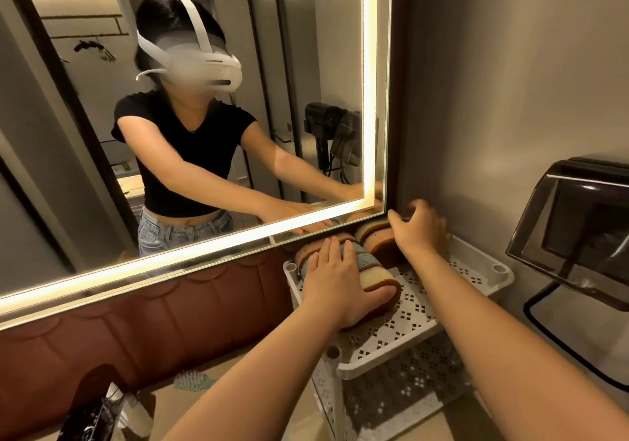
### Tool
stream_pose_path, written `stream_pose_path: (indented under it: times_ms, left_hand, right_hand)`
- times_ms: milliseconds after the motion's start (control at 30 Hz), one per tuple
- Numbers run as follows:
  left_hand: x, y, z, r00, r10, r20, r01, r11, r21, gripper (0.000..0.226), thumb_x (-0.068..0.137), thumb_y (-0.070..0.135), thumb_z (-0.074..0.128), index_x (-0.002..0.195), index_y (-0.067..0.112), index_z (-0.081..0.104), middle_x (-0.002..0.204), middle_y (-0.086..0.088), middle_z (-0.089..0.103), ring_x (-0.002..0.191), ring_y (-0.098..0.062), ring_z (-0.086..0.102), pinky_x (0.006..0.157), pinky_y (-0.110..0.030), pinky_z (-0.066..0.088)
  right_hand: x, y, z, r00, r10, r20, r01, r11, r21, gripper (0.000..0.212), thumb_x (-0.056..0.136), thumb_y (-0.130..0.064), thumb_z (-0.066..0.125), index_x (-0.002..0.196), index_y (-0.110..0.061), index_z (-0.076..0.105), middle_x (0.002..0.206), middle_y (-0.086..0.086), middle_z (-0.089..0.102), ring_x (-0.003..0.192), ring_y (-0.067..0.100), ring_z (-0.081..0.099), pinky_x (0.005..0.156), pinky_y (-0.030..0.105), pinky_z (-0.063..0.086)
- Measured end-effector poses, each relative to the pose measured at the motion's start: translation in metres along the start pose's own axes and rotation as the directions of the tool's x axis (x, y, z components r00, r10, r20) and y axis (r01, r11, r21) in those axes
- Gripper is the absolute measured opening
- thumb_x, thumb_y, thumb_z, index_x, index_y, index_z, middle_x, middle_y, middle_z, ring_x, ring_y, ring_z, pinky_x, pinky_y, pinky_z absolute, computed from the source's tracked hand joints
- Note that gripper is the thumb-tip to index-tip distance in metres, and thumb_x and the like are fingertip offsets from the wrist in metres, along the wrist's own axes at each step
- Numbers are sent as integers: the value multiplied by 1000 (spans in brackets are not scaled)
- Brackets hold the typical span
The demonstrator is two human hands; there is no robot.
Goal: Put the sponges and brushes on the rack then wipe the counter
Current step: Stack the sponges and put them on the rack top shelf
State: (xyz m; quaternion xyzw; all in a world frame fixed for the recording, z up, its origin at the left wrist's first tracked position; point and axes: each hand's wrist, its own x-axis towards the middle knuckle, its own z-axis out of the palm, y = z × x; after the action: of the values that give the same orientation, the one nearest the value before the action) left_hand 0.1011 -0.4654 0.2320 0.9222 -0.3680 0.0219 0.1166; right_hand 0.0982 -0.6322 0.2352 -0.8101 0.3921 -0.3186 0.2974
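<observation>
A: Whereabouts of the sponges (376, 280)?

B: On the top shelf of the rack (442, 291), right of centre in the frame. Stood on edge, packed face to face in two clusters: one at the shelf's left rim, another just behind it at the back corner by the wall.

A: Long axis?

B: In the near cluster, running from the left rim toward the right and slightly down the frame, stripe beside stripe. Harder to judge in the far cluster, half hidden.

A: Material, shape?

B: Soft rounded foam slabs, layered: blue or pale yellow foam backed with coarse brown scouring pad. Rack of white plastic, flat shelves pierced with small square holes, round sockets at the corners.

A: The left hand (335, 284)?

B: Laid flat across the near cluster, fingers straight and pointing toward the mirror (204, 117), thumb down against the frontmost brown pad. Pressing, not curled round.

A: The right hand (420, 228)?

B: Over the far cluster, just below the mirror's lit edge. Fingers bent, thumb spread; impossible to tell whether gripping a sponge or merely touching.

A: Any brush (192, 381)?

B: Teal, bristled, lower left, lying on the beige counter (160, 401), well apart from both hands and the rack.
</observation>
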Motion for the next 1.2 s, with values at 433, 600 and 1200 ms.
stream_pose_path:
  times_ms: [433, 600, 1200]
  left_hand:
    - [-121, -16, -72, 978, 163, -129, -166, 986, -8, 43, 92, 50, 39, 126, 26, 51, 120, 5, 60, 112, -13, 54, 95, -30, 41]
    - [-191, -51, -78, 998, 31, -52, -33, 999, -30, 41, 92, 52, 39, 124, 29, 50, 118, 11, 59, 108, -9, 56, 88, -31, 48]
    - [-458, -205, -26, 801, -546, 246, 599, 744, -297, 43, 92, 45, 48, 128, 22, 50, 123, 3, 59, 109, -11, 56, 95, -32, 47]
  right_hand:
    - [-142, -37, -61, 892, -307, 332, 160, 901, 403, 11, 87, -30, 60, 97, -26, 62, 96, -5, 62, 93, 11, 57, 78, 35, 55]
    - [-200, -55, -59, 814, -418, 404, 295, 895, 334, 5, 87, -30, 60, 92, -27, 61, 86, -12, 60, 83, 5, 57, 68, 24, 51]
    - [-431, -106, 25, 174, -500, 849, 625, 722, 297, 17, 89, -32, 57, 105, -28, 61, 92, -9, 62, 87, 11, 60, 81, 38, 55]
